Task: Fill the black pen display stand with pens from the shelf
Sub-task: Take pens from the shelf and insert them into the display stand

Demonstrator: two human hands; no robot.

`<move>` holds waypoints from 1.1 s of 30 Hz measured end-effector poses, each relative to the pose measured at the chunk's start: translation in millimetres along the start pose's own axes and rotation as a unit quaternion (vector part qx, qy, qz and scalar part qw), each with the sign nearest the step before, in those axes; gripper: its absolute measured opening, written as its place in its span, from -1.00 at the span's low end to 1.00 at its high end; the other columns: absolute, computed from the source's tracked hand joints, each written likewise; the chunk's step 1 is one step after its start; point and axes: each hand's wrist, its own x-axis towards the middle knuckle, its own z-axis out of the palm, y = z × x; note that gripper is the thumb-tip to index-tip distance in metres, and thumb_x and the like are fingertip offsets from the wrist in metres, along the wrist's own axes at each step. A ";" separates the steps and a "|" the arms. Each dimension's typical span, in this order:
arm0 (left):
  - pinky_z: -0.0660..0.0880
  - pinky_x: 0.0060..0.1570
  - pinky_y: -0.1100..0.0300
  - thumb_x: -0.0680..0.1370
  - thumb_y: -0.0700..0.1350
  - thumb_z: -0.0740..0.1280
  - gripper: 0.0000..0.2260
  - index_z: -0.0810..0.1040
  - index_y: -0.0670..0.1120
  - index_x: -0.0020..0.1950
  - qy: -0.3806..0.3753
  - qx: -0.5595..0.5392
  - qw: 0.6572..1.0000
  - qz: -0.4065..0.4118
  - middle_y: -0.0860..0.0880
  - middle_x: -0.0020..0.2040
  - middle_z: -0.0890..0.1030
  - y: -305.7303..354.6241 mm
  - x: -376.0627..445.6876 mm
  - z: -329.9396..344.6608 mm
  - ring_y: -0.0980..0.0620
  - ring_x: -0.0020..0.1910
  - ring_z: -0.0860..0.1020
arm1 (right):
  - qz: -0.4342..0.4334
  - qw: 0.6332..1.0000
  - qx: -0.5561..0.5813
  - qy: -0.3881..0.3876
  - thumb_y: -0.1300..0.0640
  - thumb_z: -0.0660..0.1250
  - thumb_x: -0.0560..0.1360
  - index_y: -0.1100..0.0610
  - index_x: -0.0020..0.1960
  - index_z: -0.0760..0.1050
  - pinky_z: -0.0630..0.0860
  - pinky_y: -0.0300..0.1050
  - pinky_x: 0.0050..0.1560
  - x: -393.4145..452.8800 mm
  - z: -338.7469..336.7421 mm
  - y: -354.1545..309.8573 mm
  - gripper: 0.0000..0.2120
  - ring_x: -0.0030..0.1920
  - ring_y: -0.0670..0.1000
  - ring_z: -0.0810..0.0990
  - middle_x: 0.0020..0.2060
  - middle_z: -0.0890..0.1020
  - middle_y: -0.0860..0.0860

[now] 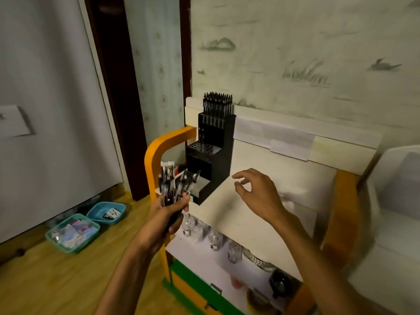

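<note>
Pens, a bundle too blurred to count, are gripped by the left hand at the shelf's left edge. Right hand hovers empty over bare shelf, fingers loosely curled. Beyond, one black stepped stand sits in the back-left corner, only its top tier filled.

The stand is black, and the pens in its top tier are black too; the bundle of pens looks black with clear barrels. The shelf top is cream, its frame orange, with a green band lower down. Two trays are teal, the floor yellowish wood grain, the wallpaper pale with grey-green landscape sketches
</note>
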 end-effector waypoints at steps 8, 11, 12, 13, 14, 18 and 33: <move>0.15 -0.62 0.30 0.63 -0.28 0.19 -0.88 0.46 -0.19 0.14 0.017 -0.044 0.999 -0.006 -0.17 -0.19 0.59 24.4 106.6 -72.6 0.04 -0.61 0.30 | 0.008 0.999 0.011 0.033 0.11 0.37 0.55 -0.03 0.12 0.60 0.41 -0.43 -0.10 84.5 70.8 -24.7 -0.83 -0.02 -0.14 0.60 0.04 0.62 -0.09; 0.14 -0.60 0.28 0.62 -0.29 0.21 -0.87 0.49 -0.17 0.12 0.009 -0.016 1.000 -0.023 -0.17 -0.21 0.60 24.7 145.7 -95.1 0.04 -0.61 0.33 | 0.030 0.998 0.010 0.054 0.14 0.37 0.54 0.01 0.13 0.61 0.41 -0.41 -0.08 113.1 88.3 -29.9 -0.82 -0.02 -0.11 0.61 0.06 0.63 -0.06; 0.14 -0.59 0.28 0.61 -0.28 0.23 -0.87 0.50 -0.17 0.12 0.005 -0.010 1.000 -0.023 -0.17 -0.21 0.60 24.8 157.6 -102.1 0.04 -0.60 0.33 | 0.033 0.998 0.008 0.060 0.15 0.38 0.54 0.02 0.13 0.62 0.44 -0.37 -0.06 121.3 93.4 -31.2 -0.82 -0.02 -0.10 0.61 0.07 0.63 -0.05; 0.14 -0.57 0.27 0.60 -0.28 0.26 -0.87 0.52 -0.17 0.13 0.002 -0.005 1.000 -0.022 -0.16 -0.20 0.61 24.7 168.3 -108.4 0.04 -0.59 0.34 | 0.033 0.997 0.004 0.065 0.16 0.38 0.53 0.03 0.13 0.62 0.48 -0.32 -0.03 128.6 97.9 -32.8 -0.82 -0.02 -0.09 0.61 0.08 0.64 -0.04; 0.13 -0.56 0.26 0.60 -0.27 0.28 -0.87 0.53 -0.16 0.12 0.002 -0.002 1.000 -0.022 -0.16 -0.19 0.62 24.3 178.2 -114.4 0.03 -0.58 0.35 | 0.034 0.997 -0.001 0.070 0.17 0.38 0.53 0.05 0.13 0.62 0.52 -0.25 0.00 135.4 101.8 -34.2 -0.81 -0.02 -0.08 0.62 0.08 0.64 -0.02; 0.16 -0.55 0.27 0.57 -0.26 0.35 -0.86 0.59 -0.13 0.11 0.004 0.006 1.000 -0.031 -0.14 -0.16 0.66 22.1 210.6 -131.4 0.03 -0.52 0.39 | 0.045 0.995 -0.007 0.084 0.19 0.38 0.54 0.12 0.15 0.63 0.56 -0.06 0.11 154.5 114.4 -36.6 -0.80 0.01 -0.01 0.62 0.08 0.65 0.03; 0.23 -0.59 0.26 0.44 -0.14 0.53 -0.79 0.72 0.01 0.06 -0.113 -0.009 0.993 -0.030 0.02 -0.40 0.57 9.3 326.8 -162.6 0.11 -0.52 0.40 | 0.115 0.977 -0.102 0.150 0.14 0.38 0.55 0.01 0.11 0.62 0.37 -0.52 -0.09 221.9 141.4 -39.6 -0.84 -0.11 -0.18 0.56 -0.04 0.61 -0.12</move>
